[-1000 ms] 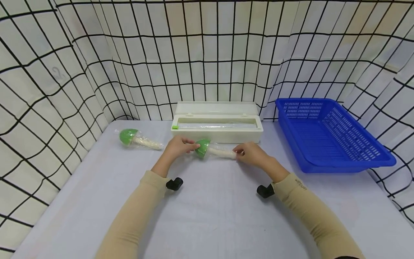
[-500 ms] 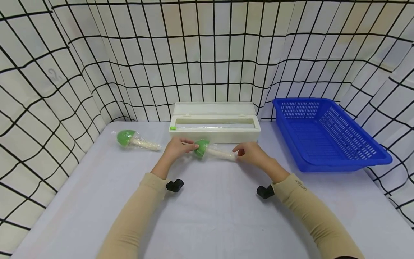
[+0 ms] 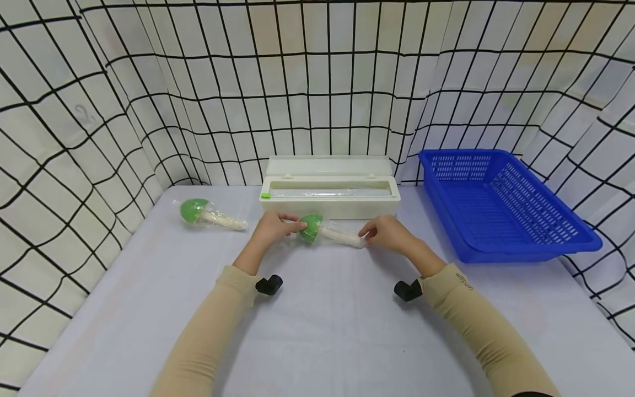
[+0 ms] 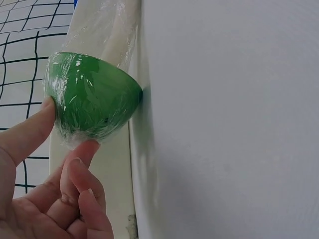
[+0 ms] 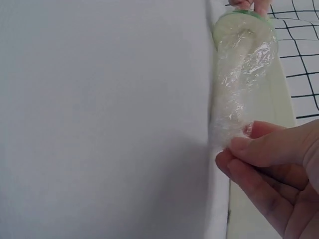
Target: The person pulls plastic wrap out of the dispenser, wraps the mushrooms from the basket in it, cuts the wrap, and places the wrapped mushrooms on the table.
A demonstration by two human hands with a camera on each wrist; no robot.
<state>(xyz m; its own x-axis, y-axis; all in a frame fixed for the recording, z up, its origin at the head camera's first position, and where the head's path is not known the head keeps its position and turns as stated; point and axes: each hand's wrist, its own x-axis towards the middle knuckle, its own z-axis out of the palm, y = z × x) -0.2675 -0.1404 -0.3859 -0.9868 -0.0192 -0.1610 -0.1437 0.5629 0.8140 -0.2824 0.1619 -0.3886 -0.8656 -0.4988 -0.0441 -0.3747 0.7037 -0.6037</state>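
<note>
A mushroom (image 3: pixel 311 228) with a green cap and pale stem, wrapped in clear cling film, lies sideways just before the white cling film dispenser (image 3: pixel 329 208). My left hand (image 3: pixel 276 227) pinches the wrapped cap; the left wrist view shows the thumb on one side of the green cap (image 4: pixel 94 97) and a fingertip at its top. At the other end, my right hand (image 3: pixel 389 234) pinches the film at the stem's tip, and the right wrist view shows thumb and forefinger together on the crinkled film (image 5: pixel 232 107). The dispenser's lid stands raised, with a film roll inside.
Another film-wrapped green-capped mushroom (image 3: pixel 194 210) lies on the white tablecloth (image 3: pixel 327 331) at the left. A blue plastic basket (image 3: pixel 496 251) stands at the right. Black wire mesh (image 3: pixel 332 99) over white sheeting encloses the back and sides.
The mushroom and both hands stay in nearly the same place. The right fingers shift slightly at the stem's tip, and the whole view has moved a little.
</note>
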